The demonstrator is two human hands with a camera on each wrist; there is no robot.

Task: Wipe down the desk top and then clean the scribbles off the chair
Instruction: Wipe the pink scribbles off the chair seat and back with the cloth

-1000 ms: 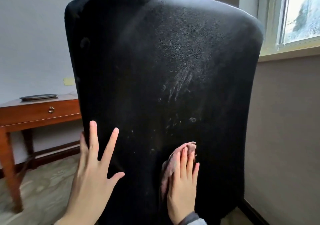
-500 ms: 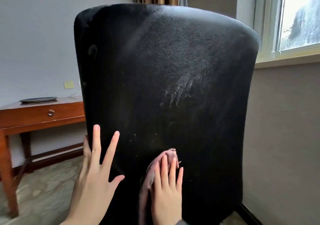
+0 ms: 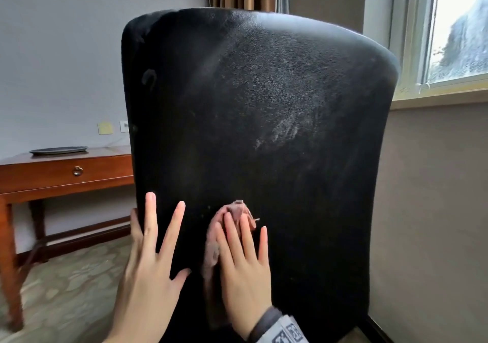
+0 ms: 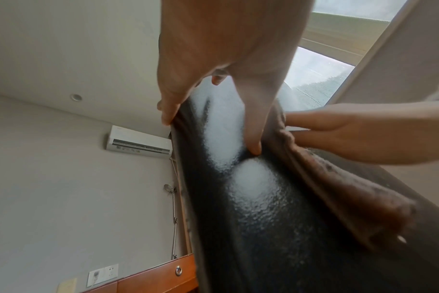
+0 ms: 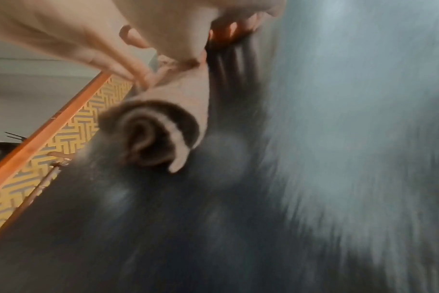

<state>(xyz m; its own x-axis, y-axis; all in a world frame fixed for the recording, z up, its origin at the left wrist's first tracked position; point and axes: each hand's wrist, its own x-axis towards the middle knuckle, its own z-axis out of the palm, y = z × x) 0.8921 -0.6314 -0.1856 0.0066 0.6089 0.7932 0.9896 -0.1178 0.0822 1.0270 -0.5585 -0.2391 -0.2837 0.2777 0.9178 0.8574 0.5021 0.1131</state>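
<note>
The black leather chair back (image 3: 264,131) fills the head view, with pale scribble streaks (image 3: 280,134) right of its middle. My left hand (image 3: 155,258) lies flat on the lower left of the chair back with fingers spread, its outer fingers at the chair's left edge. My right hand (image 3: 243,258) presses a pinkish-brown cloth (image 3: 232,216) flat against the lower middle of the back, fingers straight. The cloth (image 4: 338,194) hangs down under the right hand (image 4: 351,136) in the left wrist view. The right wrist view is blurred and shows the cloth's curled fold (image 5: 158,134).
A wooden desk (image 3: 66,176) with a drawer stands at the left against the wall, a dark plate (image 3: 58,150) on it. A window (image 3: 454,31) and grey wall are at the right. Patterned carpet (image 3: 66,284) lies below the desk.
My right hand and the cloth slid left across the lower chair back, from right of centre toward the left hand. The left hand stayed flat in place. The view dropped a little.
</note>
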